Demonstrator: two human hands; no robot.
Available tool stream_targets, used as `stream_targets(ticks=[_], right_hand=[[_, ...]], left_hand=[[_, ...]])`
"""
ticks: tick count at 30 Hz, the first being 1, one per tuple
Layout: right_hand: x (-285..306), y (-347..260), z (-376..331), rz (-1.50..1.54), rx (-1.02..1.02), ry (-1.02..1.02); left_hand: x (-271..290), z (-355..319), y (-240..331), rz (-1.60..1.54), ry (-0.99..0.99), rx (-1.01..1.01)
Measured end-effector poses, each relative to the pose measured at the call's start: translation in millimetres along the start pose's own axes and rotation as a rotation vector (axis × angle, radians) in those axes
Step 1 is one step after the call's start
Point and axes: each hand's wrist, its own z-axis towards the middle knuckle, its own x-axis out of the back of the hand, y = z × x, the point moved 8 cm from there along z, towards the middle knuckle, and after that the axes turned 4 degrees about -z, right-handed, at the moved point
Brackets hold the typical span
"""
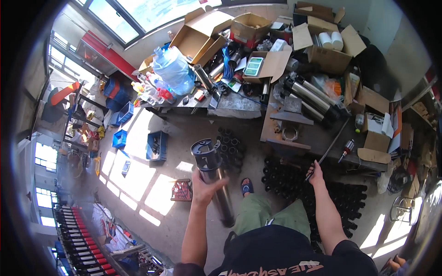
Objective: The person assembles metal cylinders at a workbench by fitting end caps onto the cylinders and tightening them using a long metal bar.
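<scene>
My left hand [205,187] is wrapped round a shiny metal cylinder [223,204], which leans in front of my left side. A black collar with an open ring-like top [206,155] caps its upper end. My right hand [315,173] is closed on the lower end of a long thin dark rod [335,140], which slants up and to the right over the workbench's front edge. Near the rod, several metal cylinders with black ends [311,99] lie on the bench beside a small metal stand [291,118] holding a hexagonal ring [290,133].
A cluttered workbench [237,110] runs across the front, bearing open cardboard boxes [329,62] and a large blue water bottle [175,73]. Stacked black parts [338,202] cover the floor below right. Blue bins [157,146] and a small stool [181,190] stand to the left.
</scene>
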Motion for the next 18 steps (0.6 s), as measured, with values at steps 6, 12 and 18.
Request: stream_targets(ticks=[6, 12, 18], right_hand=[[43, -20, -101, -0.477, 0.267, 0.443], [108, 18, -257, -0.983, 0.583, 0.779], [99, 44, -336, -1.041, 0.745, 0.779]], left_hand=[[-145, 85, 78, -0.366, -0.269, -0.480], [-231, 194, 62, -0.360, -0.213, -0.330], [-285, 243, 56, -0.265, -0.339, -0.145]])
